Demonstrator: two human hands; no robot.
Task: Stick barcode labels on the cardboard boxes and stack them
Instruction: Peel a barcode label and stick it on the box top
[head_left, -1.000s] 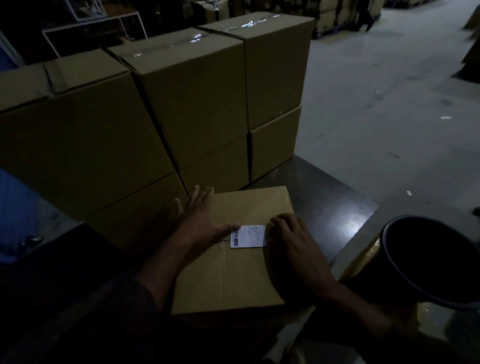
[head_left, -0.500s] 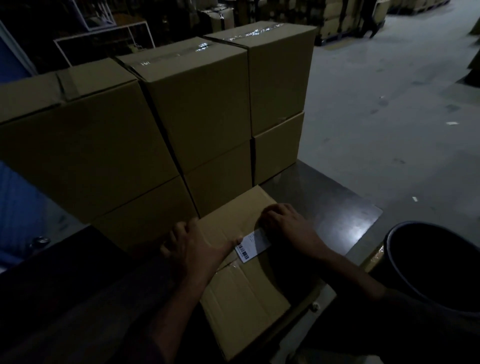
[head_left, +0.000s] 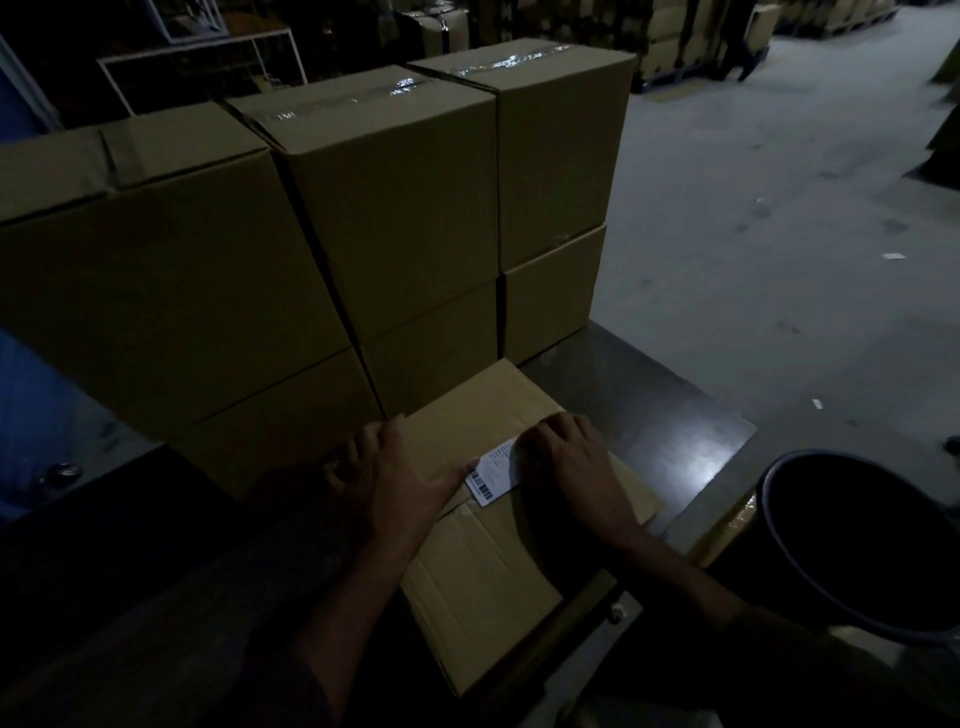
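Dim warehouse scene, seen from above. At 6 o'clock, low in the view, a flat cardboard box (head_left: 483, 561) lying on a dark glossy table (head_left: 670, 415), turned askew so one corner points toward 12 o'clock. On its top face, across the flap seam, a white barcode label (head_left: 491, 475), bars at its near end. Left hand (head_left: 395, 478) at 9 o'clock of the label, palm down on the box, fingers curled over the box's far left edge and gripping it, thumb reaching toward the label's near corner. Right hand (head_left: 571, 462) at 3 o'clock of the label, fingers bent with tips pressing down on the label's far end, nothing grasped. Behind the hands, from 10 to 1 o'clock, stacked cardboard boxes (head_left: 395, 208) two high in three columns, tape shining on the upper lids. At 4 o'clock, off the table's edge, a round black bin (head_left: 779, 519). From 1 to 3 o'clock, grey concrete floor (head_left: 779, 234) with a few small white scraps. More pallets of cartons at 12 o'clock, too dark to make out.
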